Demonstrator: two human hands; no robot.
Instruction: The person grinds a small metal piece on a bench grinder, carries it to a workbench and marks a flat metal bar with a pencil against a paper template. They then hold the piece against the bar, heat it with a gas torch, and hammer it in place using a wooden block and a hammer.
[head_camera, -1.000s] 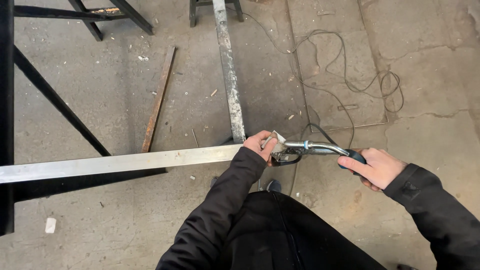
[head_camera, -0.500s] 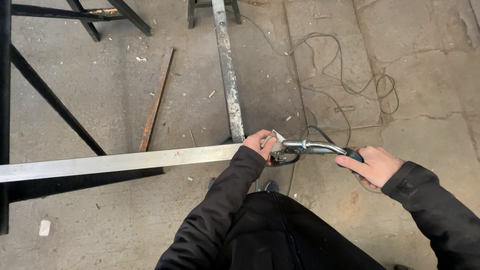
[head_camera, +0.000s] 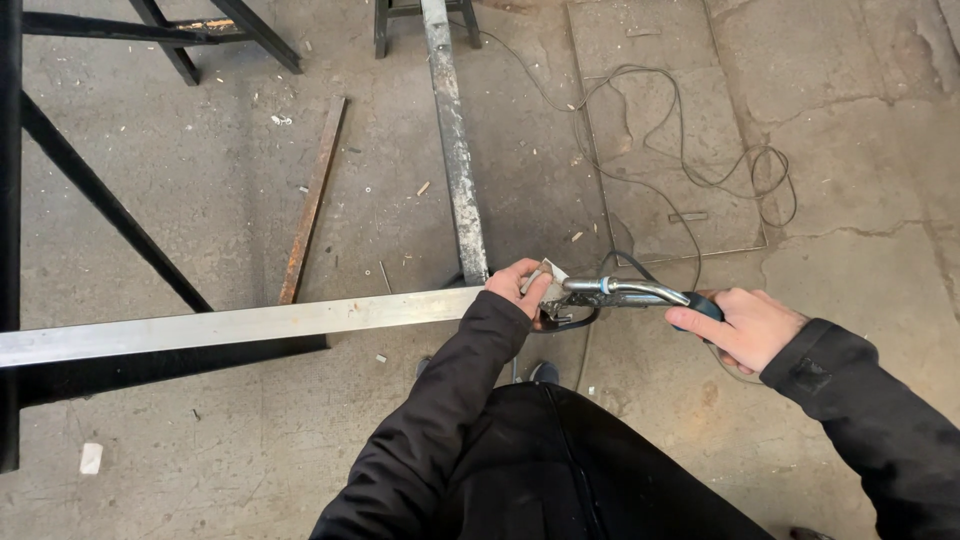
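My left hand (head_camera: 518, 284) grips the right end of a long grey metal bar (head_camera: 240, 324) that runs level across the view to the left edge. A second metal bar (head_camera: 455, 150) runs away from that end toward the top of the view. My right hand (head_camera: 745, 325) holds the blue handle of a welding torch (head_camera: 625, 293) with a curved metal neck. The torch tip sits right beside my left hand, at the joint of the two bars. A small pale piece (head_camera: 550, 271) shows by my left fingers.
A thin black cable (head_camera: 690, 160) loops over the concrete floor at right. A rusty flat strip (head_camera: 313, 197) lies on the floor at centre left. Black steel frame legs (head_camera: 110, 205) stand at left and at the top.
Both hands, the bar and the torch keep their places. Only the camera has shifted slightly.
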